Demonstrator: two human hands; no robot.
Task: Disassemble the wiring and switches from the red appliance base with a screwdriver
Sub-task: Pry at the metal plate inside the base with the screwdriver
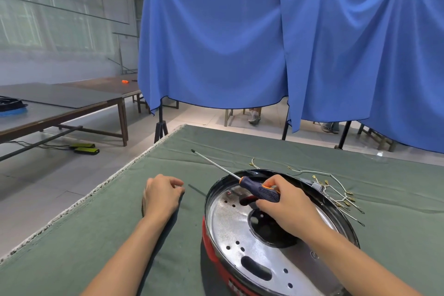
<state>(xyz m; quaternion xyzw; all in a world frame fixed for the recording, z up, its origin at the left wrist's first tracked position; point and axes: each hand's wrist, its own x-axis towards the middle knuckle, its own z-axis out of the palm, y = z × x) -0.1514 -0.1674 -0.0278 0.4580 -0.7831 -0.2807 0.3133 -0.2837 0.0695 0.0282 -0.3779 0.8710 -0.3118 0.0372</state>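
Note:
The red appliance base (211,251) lies on the green cloth with its shiny perforated metal plate (230,228) facing up inside a black rim. My right hand (286,204) hovers over the plate, shut on the blue-and-orange handle of a long screwdriver (260,188); its shaft points up and to the left, past the rim. My left hand (163,193) rests on the cloth left of the base, fingers curled, and I cannot see anything in it. A bundle of white wires with brass terminals (341,196) lies on the cloth behind and to the right of the base.
The table's frayed left edge (96,193) runs diagonally near my left hand. Blue curtains (240,43) hang on stands behind the table. Long tables stand at the left, with black-and-yellow devices (84,148) on the floor.

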